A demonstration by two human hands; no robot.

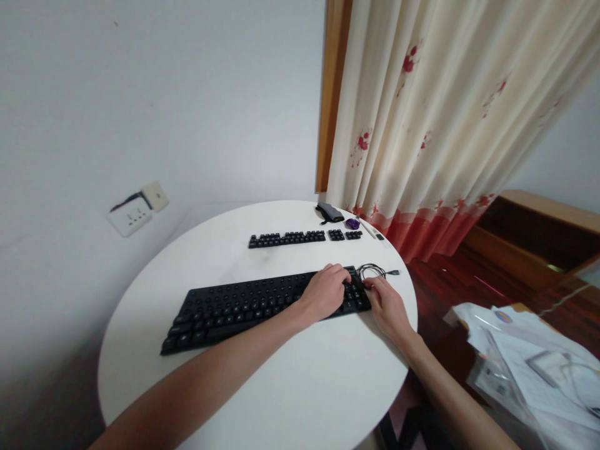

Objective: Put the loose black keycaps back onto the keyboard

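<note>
A black keyboard [244, 306] lies slantwise on the round white table [290, 387], with bare sockets showing in its upper rows and keycaps in its lower ones. My left hand [327, 290] reaches over its right part, fingers curled down at the top of the number pad; what they pinch, if anything, is hidden. At the keyboard's right edge, my right hand [387, 307] is closed with its fingertips against the corner. Behind the keyboard, loose black keycaps [300, 237] stand in rows, with two smaller groups to their right.
A coiled black cable [372, 270] lies beside the right hand. Farther back are a grey pouch [330, 212], a purple bundle [352, 223] and a thin pale stick [367, 229]. A floral curtain [412, 125] hangs behind; papers in plastic [529, 356] lie at lower right.
</note>
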